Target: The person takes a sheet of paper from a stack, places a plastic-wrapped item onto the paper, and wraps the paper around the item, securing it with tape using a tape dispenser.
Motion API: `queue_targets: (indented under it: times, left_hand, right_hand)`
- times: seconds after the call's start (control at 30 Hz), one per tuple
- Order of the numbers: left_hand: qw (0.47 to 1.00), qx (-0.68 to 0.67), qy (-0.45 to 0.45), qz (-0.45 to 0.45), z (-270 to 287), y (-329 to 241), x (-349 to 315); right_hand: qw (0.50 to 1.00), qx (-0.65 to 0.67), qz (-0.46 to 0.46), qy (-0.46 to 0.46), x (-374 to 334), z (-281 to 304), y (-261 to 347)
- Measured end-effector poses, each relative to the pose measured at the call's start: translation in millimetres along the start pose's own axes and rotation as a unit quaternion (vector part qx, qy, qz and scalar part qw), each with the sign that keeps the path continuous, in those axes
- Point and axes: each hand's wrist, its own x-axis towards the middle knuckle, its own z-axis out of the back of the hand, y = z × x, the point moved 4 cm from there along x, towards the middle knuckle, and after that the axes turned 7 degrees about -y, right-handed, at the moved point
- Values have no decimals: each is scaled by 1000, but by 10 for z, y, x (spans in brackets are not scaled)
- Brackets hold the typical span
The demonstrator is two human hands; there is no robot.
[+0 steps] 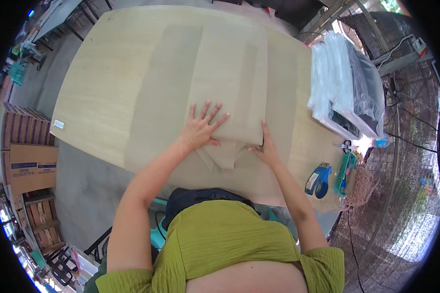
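Fingers (221, 121) fan wide over a beige paper-wrapped parcel (232, 73) at frame centre.
It lies beneath the left hand (198, 133); the right hand (269, 153), thumb and forefinger parted, touches its lower-right corner.

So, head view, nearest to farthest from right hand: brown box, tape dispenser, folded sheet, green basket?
1. Folded sheet: just left of right hand
2. Tape dispenser: off to the right
3. Green basket: right of that
4. Brown box: far left
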Motion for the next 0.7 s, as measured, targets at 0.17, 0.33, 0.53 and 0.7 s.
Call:
queue_targets:
  times: [0.17,0.33,0.53,0.7]
  left_hand:
    - [1000,5,2,-2,36,-23,18]
    - [1000,17,-13,-6,6,-27,-36]
    - [999,18,-29,-10,12,-18,-62]
    - [999,-7,-48,3,-68,27,-147]
  right_hand:
    - [999,-24,-7,-33,-14,-22,74]
    - [996,-39,17,-74,-47,-56,131]
    - [969,-238,69,-25,130,23,901]
    - [950,-284,110,69,512,-527,1221]
